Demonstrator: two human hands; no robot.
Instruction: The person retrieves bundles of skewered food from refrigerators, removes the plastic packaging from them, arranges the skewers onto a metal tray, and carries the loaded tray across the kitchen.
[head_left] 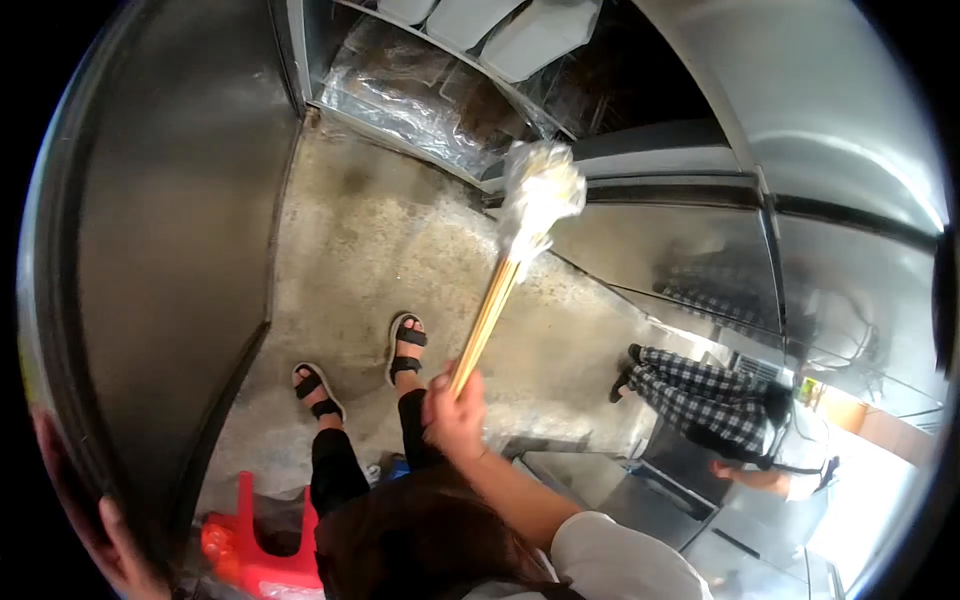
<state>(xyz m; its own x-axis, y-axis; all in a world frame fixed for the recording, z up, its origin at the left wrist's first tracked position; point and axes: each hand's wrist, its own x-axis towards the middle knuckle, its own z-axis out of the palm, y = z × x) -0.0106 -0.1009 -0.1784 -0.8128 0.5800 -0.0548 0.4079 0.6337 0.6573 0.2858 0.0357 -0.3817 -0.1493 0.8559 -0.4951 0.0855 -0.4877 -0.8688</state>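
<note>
My right hand (456,415) is closed around the bare lower ends of a bundle of wooden skewers (487,315). Clear plastic wraps the bundle's upper end, which is blurred, and the pale food inside cannot be made out clearly. The bundle tilts up and away in front of an open steel cabinet (660,165). At the lower left, my left hand (128,555) grips the edge of a large grey door (180,250), its thumb lying along the near face. Part of that hand is dark and hard to see.
White containers (540,38) sit on a cabinet shelf above plastic-covered goods (420,85). A red plastic stool (275,570) stands by my legs on the concrete floor (350,240). To the right, another person in checked trousers (705,390) stands beside steel counters (640,495).
</note>
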